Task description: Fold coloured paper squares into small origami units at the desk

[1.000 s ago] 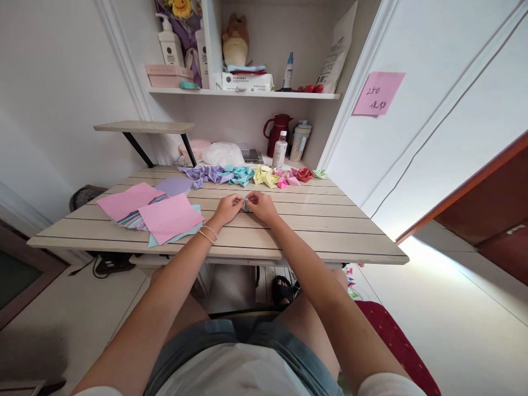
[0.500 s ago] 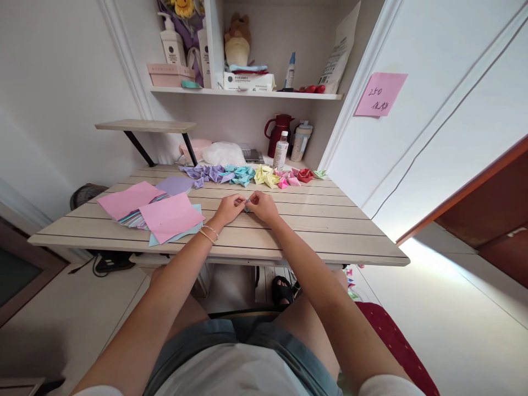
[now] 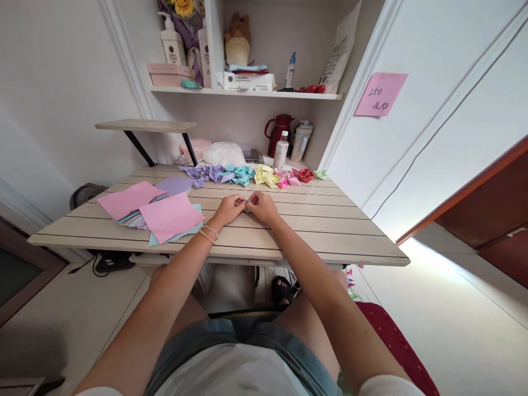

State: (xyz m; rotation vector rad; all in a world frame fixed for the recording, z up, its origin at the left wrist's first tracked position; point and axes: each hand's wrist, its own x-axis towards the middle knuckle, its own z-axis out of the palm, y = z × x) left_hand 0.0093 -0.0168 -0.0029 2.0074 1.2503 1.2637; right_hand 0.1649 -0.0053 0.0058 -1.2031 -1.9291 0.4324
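Between my fingertips is a small piece of folded blue paper (image 3: 247,207), mostly covered by the fingers. My left hand (image 3: 231,209) pinches it from the left, a bracelet on that wrist. From the right, my right hand (image 3: 263,207) pinches the same paper with thumb and forefinger. Both hands are low over the wooden table (image 3: 313,231). Just behind them lies a row of folded paper pieces: purple ones (image 3: 210,174), blue ones (image 3: 240,175), yellow ones (image 3: 267,176), pink ones (image 3: 287,179), a red one (image 3: 305,175) and a green one (image 3: 320,174).
Pink paper sheets (image 3: 171,217) lie on a stack left of my hands, beside a purple sheet (image 3: 173,185). A small raised shelf (image 3: 146,126) stands at the back left. Behind the row are a bottle (image 3: 281,151), a red jug (image 3: 280,132) and a tumbler (image 3: 301,141).
My fingers have shifted very slightly around the blue paper. Everything else lies as before.
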